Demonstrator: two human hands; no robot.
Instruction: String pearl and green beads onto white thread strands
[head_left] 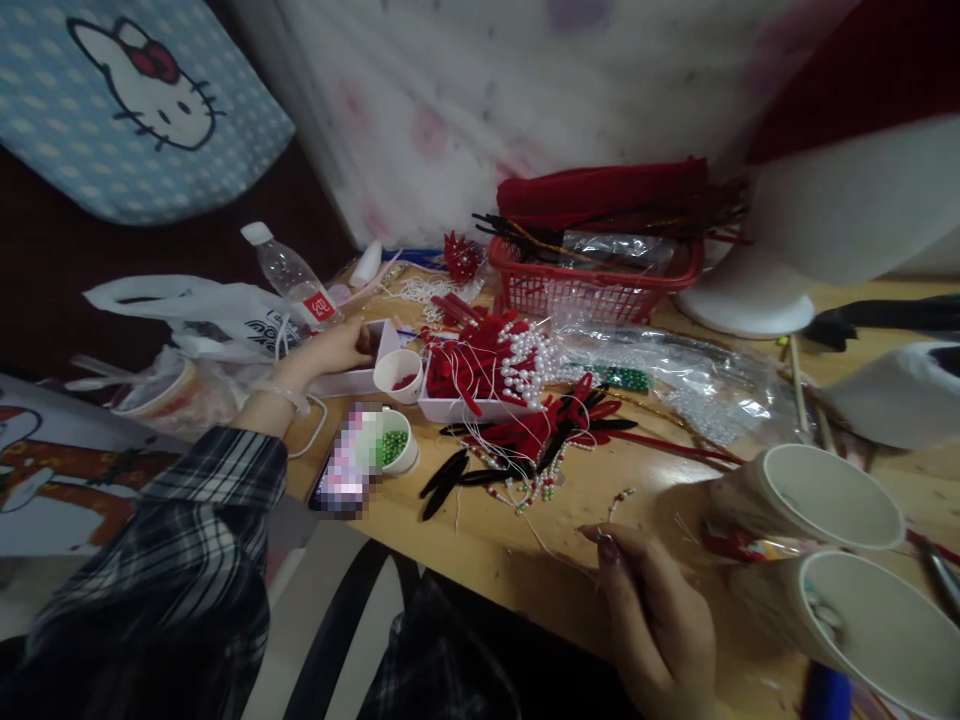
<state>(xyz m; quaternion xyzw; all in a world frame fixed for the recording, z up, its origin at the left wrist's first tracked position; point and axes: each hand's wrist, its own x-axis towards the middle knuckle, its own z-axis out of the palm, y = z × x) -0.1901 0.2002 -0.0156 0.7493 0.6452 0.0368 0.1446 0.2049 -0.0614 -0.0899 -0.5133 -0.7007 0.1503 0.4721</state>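
Observation:
My left hand (pixel 339 350) reaches into a small white box (pixel 386 345). Its fingers are curled together, and whatever they pinch is hidden. Thumb and forefinger of my right hand (pixel 660 610) are closed on a thin white string near the table's front edge. A short row of small beads (pixel 621 497) stands just beyond those fingertips. Beside the left hand are a paper cup with dark red beads (pixel 399 376) and a tipped cup of green beads (pixel 397 445). A second white box (pixel 480 408) holds red fuzzy pieces and white pearl strands.
A phone (pixel 341 475) lies by the green beads. A red basket (pixel 592 290) and clear plastic bags (pixel 690 385) sit farther back. Two large paper cups (pixel 832 495) stand at right. A plastic bottle (pixel 289 275) and a white carrier bag (pixel 195 315) are at left.

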